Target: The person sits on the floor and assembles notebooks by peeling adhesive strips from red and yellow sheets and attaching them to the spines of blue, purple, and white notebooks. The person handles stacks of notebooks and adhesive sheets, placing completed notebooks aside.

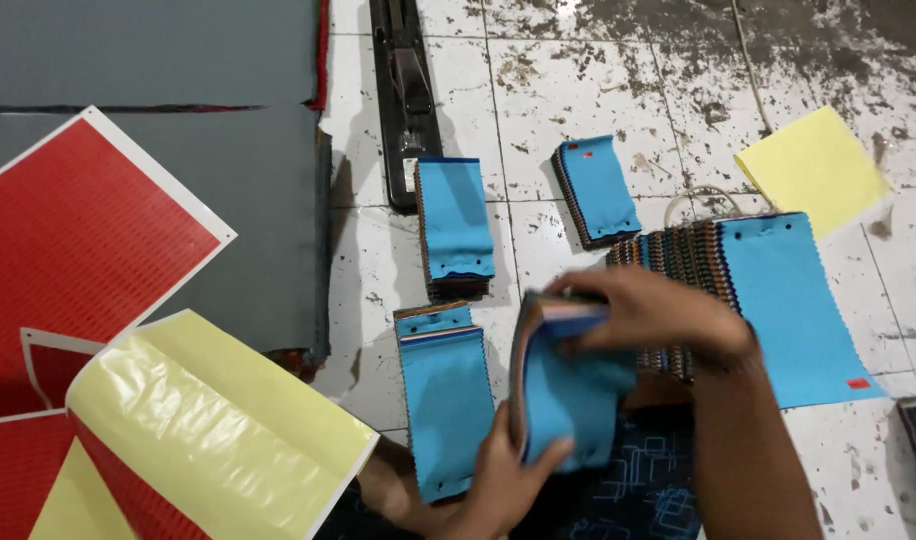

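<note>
We hold a blue-covered swatch stack (568,385) between both hands, left hand (503,480) clasping its lower edge, right hand (653,310) pressing its top; squaring it seems underway. Next calls for aligned edges, as with the finished stack (446,400) just left.

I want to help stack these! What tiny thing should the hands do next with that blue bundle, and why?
Probably square the bundle up first. The left hand grips the blue swatch bundle from below and the right hand presses its top edge, yet the layers look bowed and uneven. The stack on the floor beside it lies flat and aligned, so tidying the edges seems sensible.
</note>
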